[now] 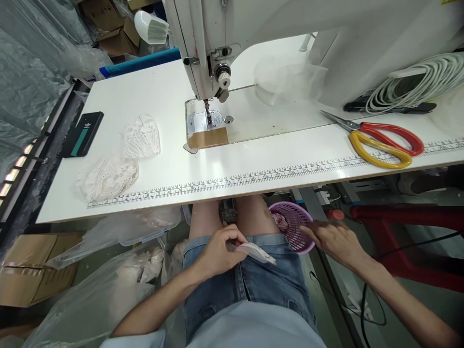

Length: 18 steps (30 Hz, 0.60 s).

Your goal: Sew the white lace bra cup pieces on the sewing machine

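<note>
My left hand (222,249) is closed on one end of a small white lace strip (256,252), pinching it over my lap. The strip's free end points right and slightly down, touching no other hand. Off to the right, my right hand (335,241) hovers at the rim of a purple plastic basket (308,245). Its fingers are blurred and partly turned away, so whether they hold anything does not show. Pinkish-white cloth (280,222) lies inside the basket. On the table's left side rest two white lace pieces, an upper one (142,137) and a lower one (112,179).
A sewing machine (203,53) stands over the white table (170,169), which has a printed ruler along its front edge. Red-and-yellow-handled scissors (384,142) lie at right, near coiled white cord (409,87). A black phone-like case (82,134) is at far left. Plastic bags (108,290) fill the lower left.
</note>
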Available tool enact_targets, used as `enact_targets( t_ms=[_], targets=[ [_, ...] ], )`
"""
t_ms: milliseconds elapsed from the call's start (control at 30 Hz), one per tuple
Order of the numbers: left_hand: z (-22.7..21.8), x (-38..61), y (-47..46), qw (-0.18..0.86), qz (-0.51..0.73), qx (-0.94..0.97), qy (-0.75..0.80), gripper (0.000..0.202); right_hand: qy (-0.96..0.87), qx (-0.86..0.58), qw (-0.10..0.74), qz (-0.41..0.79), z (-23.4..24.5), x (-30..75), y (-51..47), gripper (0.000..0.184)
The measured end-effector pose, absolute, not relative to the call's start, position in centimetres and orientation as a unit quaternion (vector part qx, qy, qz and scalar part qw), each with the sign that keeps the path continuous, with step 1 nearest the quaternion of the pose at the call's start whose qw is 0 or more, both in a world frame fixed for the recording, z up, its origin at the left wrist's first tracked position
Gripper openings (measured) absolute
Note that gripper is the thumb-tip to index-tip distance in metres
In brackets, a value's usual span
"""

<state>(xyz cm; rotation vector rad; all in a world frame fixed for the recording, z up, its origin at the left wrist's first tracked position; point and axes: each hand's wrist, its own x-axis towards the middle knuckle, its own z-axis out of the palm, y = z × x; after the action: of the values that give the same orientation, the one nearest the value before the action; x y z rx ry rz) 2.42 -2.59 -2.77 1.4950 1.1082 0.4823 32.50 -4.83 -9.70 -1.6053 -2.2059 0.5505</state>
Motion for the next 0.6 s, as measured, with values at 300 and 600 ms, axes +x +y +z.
enact_targets(
  t_ms=[300, 600],
  targets=[
    [-1.8, 2.3, -1.2, 0.699, 0.131, 0.522, 0.471, 0.044, -0.706, -0.417, 0.200, 0.536, -4.1, 23.6, -4.6, 0.047],
    [-1.2, 0.5, -1.1, 0.782, 0.120, 0.459, 0.405, 0.050, -0.551, -0.376, 0.251, 0.702, -3.4, 22.6, -3.4, 0.031]
  ],
)
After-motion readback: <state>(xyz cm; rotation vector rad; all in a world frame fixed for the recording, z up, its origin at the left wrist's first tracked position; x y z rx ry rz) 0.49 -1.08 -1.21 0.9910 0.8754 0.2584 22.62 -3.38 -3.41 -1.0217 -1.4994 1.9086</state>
